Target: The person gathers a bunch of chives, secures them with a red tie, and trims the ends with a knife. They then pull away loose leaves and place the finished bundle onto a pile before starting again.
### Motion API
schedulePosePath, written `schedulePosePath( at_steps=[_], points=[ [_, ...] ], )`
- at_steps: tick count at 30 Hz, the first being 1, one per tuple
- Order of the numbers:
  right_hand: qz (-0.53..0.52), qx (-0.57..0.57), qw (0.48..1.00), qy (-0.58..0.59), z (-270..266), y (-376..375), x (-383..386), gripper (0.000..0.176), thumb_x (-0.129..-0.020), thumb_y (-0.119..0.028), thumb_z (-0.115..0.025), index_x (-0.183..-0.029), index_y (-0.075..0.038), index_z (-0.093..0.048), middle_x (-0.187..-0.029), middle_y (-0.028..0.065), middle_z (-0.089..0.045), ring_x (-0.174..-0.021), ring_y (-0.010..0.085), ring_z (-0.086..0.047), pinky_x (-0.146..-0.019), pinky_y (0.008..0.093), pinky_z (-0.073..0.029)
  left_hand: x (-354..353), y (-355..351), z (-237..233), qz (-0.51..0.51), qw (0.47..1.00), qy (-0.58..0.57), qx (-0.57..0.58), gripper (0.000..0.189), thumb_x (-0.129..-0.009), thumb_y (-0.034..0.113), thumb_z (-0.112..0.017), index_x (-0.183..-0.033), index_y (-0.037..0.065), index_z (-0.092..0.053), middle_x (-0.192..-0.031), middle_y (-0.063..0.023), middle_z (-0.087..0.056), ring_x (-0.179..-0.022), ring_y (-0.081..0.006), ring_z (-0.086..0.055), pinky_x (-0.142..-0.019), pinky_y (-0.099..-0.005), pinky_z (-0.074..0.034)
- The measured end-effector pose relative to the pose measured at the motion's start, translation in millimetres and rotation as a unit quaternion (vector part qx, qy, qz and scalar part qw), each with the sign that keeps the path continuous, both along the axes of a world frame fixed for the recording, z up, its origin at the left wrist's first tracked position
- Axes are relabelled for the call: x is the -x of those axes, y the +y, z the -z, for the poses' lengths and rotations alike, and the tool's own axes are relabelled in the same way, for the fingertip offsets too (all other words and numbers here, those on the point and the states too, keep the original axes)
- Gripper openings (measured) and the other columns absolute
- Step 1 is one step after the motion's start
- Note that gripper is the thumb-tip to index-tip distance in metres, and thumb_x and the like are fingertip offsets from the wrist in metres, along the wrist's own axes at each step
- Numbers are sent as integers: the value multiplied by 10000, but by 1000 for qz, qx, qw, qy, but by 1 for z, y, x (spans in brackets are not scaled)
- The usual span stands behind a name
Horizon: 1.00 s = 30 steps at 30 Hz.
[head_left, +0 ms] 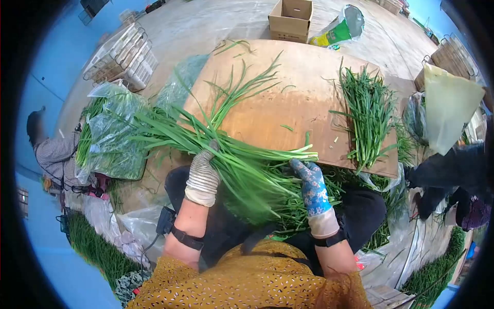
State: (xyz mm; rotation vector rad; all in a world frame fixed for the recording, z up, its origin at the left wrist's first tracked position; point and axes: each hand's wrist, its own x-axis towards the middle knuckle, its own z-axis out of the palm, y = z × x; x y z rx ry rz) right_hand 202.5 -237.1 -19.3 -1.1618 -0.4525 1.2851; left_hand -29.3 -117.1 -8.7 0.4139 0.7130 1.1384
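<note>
My left hand (205, 167), in a whitish striped glove, is wrapped round a bunch of long green stalks (247, 154) held over my lap. The leafy ends fan out to the left and the pale ends point right. My right hand (309, 180), in a blue flowered glove, has its fingers closed at the pale ends of the bunch. Beyond the bunch is a wooden board (288, 108) with a few loose stalks (231, 98) on its left part. A pile of green stalks (366, 116) lies at the board's right side.
Bagged greens (116, 134) lie at the left, near a seated person (64, 154). Stacked crates (123, 59), a cardboard box (290, 20) and a green-yellow bag (339, 31) stand farther back. Another person's dark-clothed legs (447, 170) show at the right.
</note>
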Motion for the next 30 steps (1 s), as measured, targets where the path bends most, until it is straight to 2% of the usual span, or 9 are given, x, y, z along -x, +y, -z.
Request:
schedulePosePath(
  at_steps=[6, 14, 15, 18, 20, 23, 25, 28, 30],
  points=[
    [-7, -10, 1000, 19, 19, -5, 2, 172, -860, -122, -551, -925, 20, -622, -832, 82, -644, -733, 172, -618, -717, 306, -483, 4, 2, 8, -8, 1000, 5, -2, 179, -822, 72, -637, -980, -3, -600, -916, -94, -635, -818, -238, -626, -759, -382, -548],
    [27, -145, 970, -192, 36, -25, -19, 117, -826, -94, -513, -783, -29, -601, -750, 51, -577, -697, 142, -538, -661, 267, -419, 7, -2, -4, -18, 999, 21, 31, 246, -849, 101, -594, -1061, -22, -577, -981, -141, -629, -877, -287, -620, -790, -437, -532],
    [68, -93, 991, -73, 23, -33, -25, 126, -828, -92, -504, -764, -33, -595, -735, 46, -553, -686, 139, -525, -652, 254, -408, 13, 1, -11, -32, 999, 12, 40, 241, -851, 97, -595, -1060, -21, -579, -981, -141, -627, -881, -284, -619, -793, -436, -532],
    [50, 75, 968, -233, 27, -65, -72, 126, -794, -150, -599, -841, -41, -640, -775, 74, -619, -708, 185, -579, -664, 274, -441, 41, 16, -4, -75, 996, 12, 46, 271, -849, 127, -619, -1082, -4, -573, -992, -144, -625, -884, -293, -619, -795, -456, -530],
    [-84, 250, 783, -564, 24, -76, -84, 202, -771, -173, -658, -926, -45, -658, -880, 127, -661, -781, 246, -631, -697, 312, -480, 54, 21, 2, -106, 992, 50, 35, 282, -845, 134, -628, -1089, 5, -572, -998, -143, -625, -887, -295, -617, -794, -462, -529],
    [-45, 76, 682, -726, 38, -72, -82, 309, -747, -205, -703, -1005, -42, -654, -947, 166, -661, -833, 297, -642, -724, 334, -503, 55, 22, 4, -87, 994, 28, 63, 272, -844, 113, -621, -1094, 16, -573, -1001, -133, -627, -883, -297, -616, -791, -469, -528],
    [48, 29, 892, -448, 17, -43, -50, 289, -804, -166, -680, -1059, -32, -650, -944, 118, -682, -833, 199, -656, -765, 294, -501, 42, 20, -1, -104, 990, 33, 90, 249, -843, 91, -614, -1077, 15, -574, -998, -128, -627, -876, -294, -617, -787, -472, -529],
    [-17, -15, 970, -241, -4, -6, -16, 192, -838, -126, -654, -980, 4, -667, -838, 52, -674, -770, 113, -599, -725, 244, -480, 37, 15, 0, -97, 991, 35, 80, 237, -842, 81, -613, -1066, 14, -575, -992, -126, -627, -873, -290, -617, -788, -472, -530],
    [-39, 74, 952, -295, -13, 11, 2, 152, -839, -111, -649, -917, 19, -667, -781, 53, -672, -701, 113, -599, -662, 248, -483, 36, 11, -1, -78, 995, 33, 60, 223, -850, 82, -608, -1061, 15, -578, -967, -112, -628, -846, -264, -618, -768, -435, -536]
  ],
)
